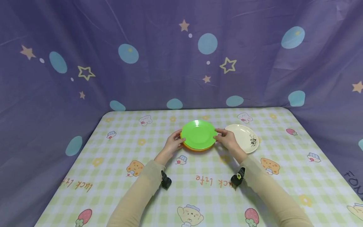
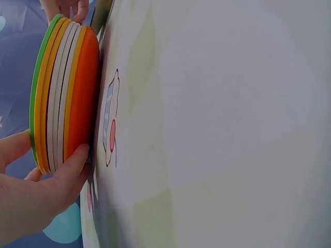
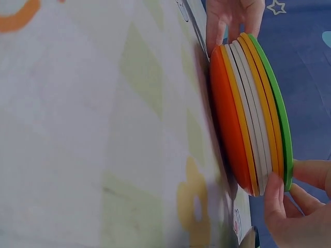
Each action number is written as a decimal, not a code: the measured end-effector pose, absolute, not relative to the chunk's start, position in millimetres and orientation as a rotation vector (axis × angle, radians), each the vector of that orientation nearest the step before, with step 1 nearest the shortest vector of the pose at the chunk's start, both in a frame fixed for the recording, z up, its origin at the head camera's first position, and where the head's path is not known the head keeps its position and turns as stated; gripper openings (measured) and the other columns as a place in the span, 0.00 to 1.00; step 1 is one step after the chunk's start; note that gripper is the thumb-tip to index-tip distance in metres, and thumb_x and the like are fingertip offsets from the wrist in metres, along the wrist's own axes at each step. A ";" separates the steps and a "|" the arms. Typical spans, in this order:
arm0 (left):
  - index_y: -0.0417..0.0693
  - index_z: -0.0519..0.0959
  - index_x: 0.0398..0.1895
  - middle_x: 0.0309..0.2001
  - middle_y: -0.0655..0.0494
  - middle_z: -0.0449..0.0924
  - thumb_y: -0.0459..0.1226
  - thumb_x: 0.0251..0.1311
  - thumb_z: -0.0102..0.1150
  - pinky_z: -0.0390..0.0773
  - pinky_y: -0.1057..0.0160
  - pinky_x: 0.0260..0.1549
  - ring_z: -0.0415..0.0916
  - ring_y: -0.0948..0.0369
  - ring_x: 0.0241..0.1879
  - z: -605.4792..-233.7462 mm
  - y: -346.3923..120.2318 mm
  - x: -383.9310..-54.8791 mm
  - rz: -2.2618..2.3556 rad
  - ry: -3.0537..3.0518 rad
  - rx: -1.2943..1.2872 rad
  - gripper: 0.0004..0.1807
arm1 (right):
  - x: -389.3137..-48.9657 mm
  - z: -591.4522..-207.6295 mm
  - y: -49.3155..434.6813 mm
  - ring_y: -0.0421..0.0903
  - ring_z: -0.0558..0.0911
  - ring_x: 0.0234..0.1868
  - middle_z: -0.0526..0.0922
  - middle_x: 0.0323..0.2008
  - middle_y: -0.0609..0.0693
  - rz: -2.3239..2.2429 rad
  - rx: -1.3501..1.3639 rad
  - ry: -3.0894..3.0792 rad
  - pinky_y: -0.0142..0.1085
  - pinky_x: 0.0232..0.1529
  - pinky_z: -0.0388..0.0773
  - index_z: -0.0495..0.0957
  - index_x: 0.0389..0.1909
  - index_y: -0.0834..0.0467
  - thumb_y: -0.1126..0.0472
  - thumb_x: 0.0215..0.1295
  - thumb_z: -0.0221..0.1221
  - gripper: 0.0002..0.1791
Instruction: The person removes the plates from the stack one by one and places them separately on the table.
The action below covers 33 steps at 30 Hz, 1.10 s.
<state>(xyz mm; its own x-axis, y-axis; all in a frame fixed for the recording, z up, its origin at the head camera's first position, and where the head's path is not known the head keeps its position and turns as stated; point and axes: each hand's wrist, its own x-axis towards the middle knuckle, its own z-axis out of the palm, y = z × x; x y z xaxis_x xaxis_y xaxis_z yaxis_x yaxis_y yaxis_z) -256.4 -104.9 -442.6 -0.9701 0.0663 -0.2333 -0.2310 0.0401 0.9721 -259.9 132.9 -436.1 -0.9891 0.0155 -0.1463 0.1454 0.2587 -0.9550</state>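
Evidently both hands are busy with a round stack of plates (image 2: 62, 98), which sits toward the far side of the pale green-and-white checked, cloth-covered worktop (image 1: 221, 205). On top lies a glossy bright green round plate (image 1: 199, 135); below it come yellow-orange rims, then whitish ones, then another yellow-orange rim, with a deep orange-red plate (image 2: 85, 88) at the bottom. Whether that lowest plate touches the cloth, I cannot tell.

At the stack's left edge, the left hand (image 1: 171, 143) spans the pile, one digit on the green rim and others against the orange-red underside. At its right edge, the right hand (image 1: 227, 138) pinches the upper rims, fingers on the green plate and thumb against the layers beneath; exactly how many plates it holds is hard to make out. Just right of the stack, partly behind the right hand, lies a cream round plate (image 1: 241, 135) with a dark printed motif. Behind the stack hangs a purple patterned curtain (image 1: 153, 85).

The plates look stiff and smooth, perhaps plastic, so each is probably light but the pile weightier. Their glossy faces could slide over one another. The surest hold is probably at opposite edges, with fingers beneath the lowest rim and thumbs over the green one.
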 end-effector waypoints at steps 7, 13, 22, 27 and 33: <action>0.50 0.62 0.62 0.64 0.47 0.57 0.29 0.56 0.52 0.73 0.57 0.49 0.63 0.51 0.57 -438.9 -104.7 -254.0 2.021 2.101 -0.178 0.29 | -261.0 -435.8 135.3 0.32 0.75 0.23 0.66 0.58 0.61 -1.895 0.167 2.319 0.35 0.41 0.78 0.66 0.57 0.65 0.70 0.56 0.55 0.25; 0.49 0.63 0.62 0.63 0.47 0.58 0.32 0.58 0.52 0.73 0.57 0.49 0.66 0.50 0.55 -443.8 -105.4 -257.1 2.033 2.101 -0.177 0.27 | -260.4 -436.0 137.0 0.32 0.75 0.23 0.66 0.57 0.63 -1.948 0.177 2.258 0.37 0.42 0.78 0.65 0.57 0.66 0.72 0.56 0.54 0.25; 0.48 0.62 0.62 0.64 0.47 0.57 0.33 0.58 0.53 0.73 0.57 0.49 0.65 0.50 0.56 -441.2 -104.5 -256.2 2.040 2.081 -0.204 0.27 | -258.2 -433.4 137.0 0.34 0.76 0.25 0.68 0.55 0.64 -2.035 0.216 2.163 0.29 0.37 0.79 0.64 0.58 0.66 0.74 0.55 0.53 0.26; 0.49 0.62 0.62 0.63 0.47 0.58 0.34 0.59 0.52 0.73 0.57 0.49 0.66 0.51 0.55 -441.8 -104.6 -256.6 2.035 2.081 -0.203 0.27 | -255.9 -431.9 138.7 0.34 0.77 0.26 0.66 0.56 0.64 -2.084 0.255 2.090 0.32 0.41 0.78 0.63 0.58 0.66 0.74 0.55 0.53 0.27; 0.49 0.62 0.62 0.64 0.46 0.56 0.33 0.61 0.48 0.73 0.57 0.50 0.66 0.50 0.54 -442.0 -105.7 -256.7 2.028 2.080 -0.204 0.24 | -252.2 -426.7 143.0 0.35 0.78 0.30 0.62 0.60 0.62 -2.166 0.241 1.964 0.34 0.47 0.76 0.61 0.60 0.66 0.73 0.57 0.51 0.27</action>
<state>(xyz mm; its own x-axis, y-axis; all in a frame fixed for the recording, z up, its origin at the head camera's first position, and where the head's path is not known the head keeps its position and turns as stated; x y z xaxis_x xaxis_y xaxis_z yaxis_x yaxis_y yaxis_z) -256.7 -105.7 -442.0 -0.9641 0.0592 -0.2587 -0.2571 0.0330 0.9658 -252.2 143.0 -426.7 -0.9652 -0.0431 -0.2579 0.2609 -0.0919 -0.9610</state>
